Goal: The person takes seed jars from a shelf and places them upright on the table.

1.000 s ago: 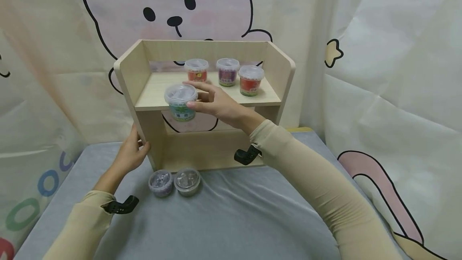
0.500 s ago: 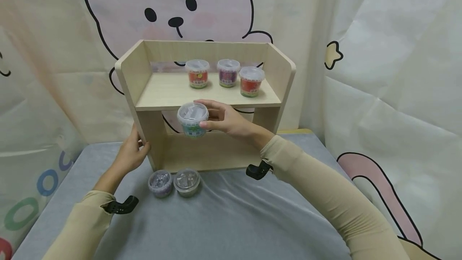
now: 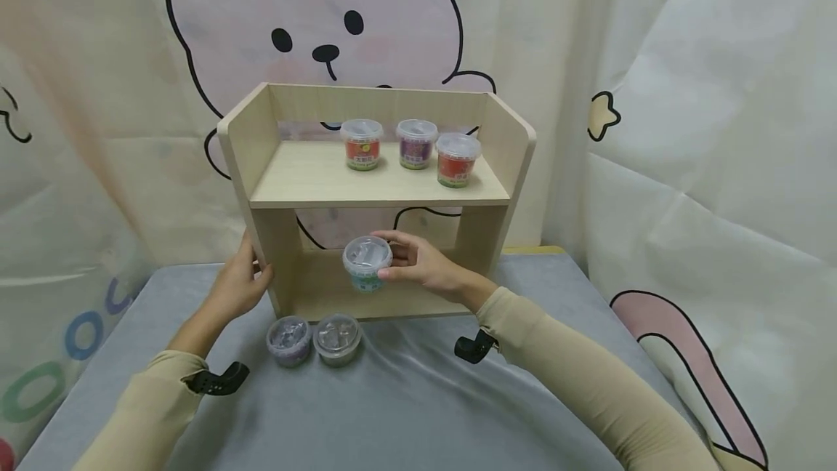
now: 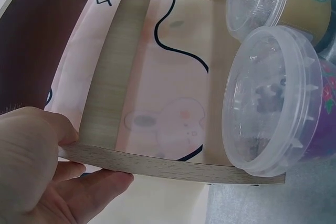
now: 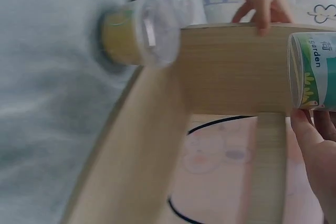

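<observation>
My right hand [image 3: 428,265] pinches a clear-lidded plastic tub [image 3: 368,260] with a teal label, thumb in front and fingers behind. The tub hangs in the air before the lower compartment of a two-tier wooden shelf [image 3: 307,173]. In the right wrist view its label [image 5: 317,72] shows the word "garden". My left hand [image 3: 237,283] grips the edge of the shelf's left side panel. The left wrist view shows the thumb [image 4: 55,124] on the inner side and the fingers [image 4: 100,192] outside.
Three lidded tubs stand on the upper board: an orange one [image 3: 362,147], a purple one [image 3: 416,147] and a red one [image 3: 456,163]. On the grey-blue cloth [image 3: 418,398], a purple tub [image 3: 290,340] and a yellowish tub [image 5: 119,35] sit at the shelf's front left.
My right hand has lowered the teal-labelled tub from the upper board's front edge, slightly rightward, to before the lower compartment. My left hand keeps its grip on the side panel.
</observation>
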`<state>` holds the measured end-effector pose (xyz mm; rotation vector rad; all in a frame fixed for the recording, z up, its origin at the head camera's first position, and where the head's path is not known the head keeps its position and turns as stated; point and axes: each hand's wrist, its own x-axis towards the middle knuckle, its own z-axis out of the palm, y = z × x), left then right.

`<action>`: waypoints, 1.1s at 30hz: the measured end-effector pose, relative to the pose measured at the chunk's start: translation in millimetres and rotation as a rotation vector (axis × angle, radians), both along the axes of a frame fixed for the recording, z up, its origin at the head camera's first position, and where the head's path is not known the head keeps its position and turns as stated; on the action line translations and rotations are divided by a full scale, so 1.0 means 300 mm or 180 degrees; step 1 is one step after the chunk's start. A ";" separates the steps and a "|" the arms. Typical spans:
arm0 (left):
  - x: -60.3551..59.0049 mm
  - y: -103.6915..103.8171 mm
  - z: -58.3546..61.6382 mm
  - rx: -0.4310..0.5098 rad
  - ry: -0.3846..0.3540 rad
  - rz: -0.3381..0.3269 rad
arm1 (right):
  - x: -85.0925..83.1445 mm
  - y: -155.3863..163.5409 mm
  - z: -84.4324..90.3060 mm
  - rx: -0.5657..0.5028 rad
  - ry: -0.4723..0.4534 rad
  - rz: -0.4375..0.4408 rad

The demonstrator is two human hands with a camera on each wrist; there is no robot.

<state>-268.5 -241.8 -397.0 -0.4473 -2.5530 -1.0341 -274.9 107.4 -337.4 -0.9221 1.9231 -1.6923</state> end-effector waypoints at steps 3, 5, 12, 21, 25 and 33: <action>-0.005 -0.001 -0.003 0.0000 -0.0010 -0.0025 | 0.004 0.018 -0.056 -0.0003 -0.0095 -0.0060; -0.008 0.001 -0.005 0.0031 0.0006 -0.0015 | 0.007 0.029 -0.091 0.0015 -0.0138 -0.0099; -0.002 0.008 0.000 0.0078 -0.0028 0.0031 | 0.019 0.050 -0.202 0.0070 -0.0300 -0.0107; -0.009 0.005 -0.008 0.0112 0.0000 0.0005 | 0.021 0.074 -0.307 0.0114 -0.0451 -0.0064; -0.012 0.002 -0.011 0.0095 0.0019 0.0013 | 0.024 0.076 -0.356 0.0068 -0.0513 -0.0009; -0.011 0.005 -0.003 0.0089 0.0005 0.0042 | 0.030 0.080 -0.402 0.0230 -0.0647 0.0037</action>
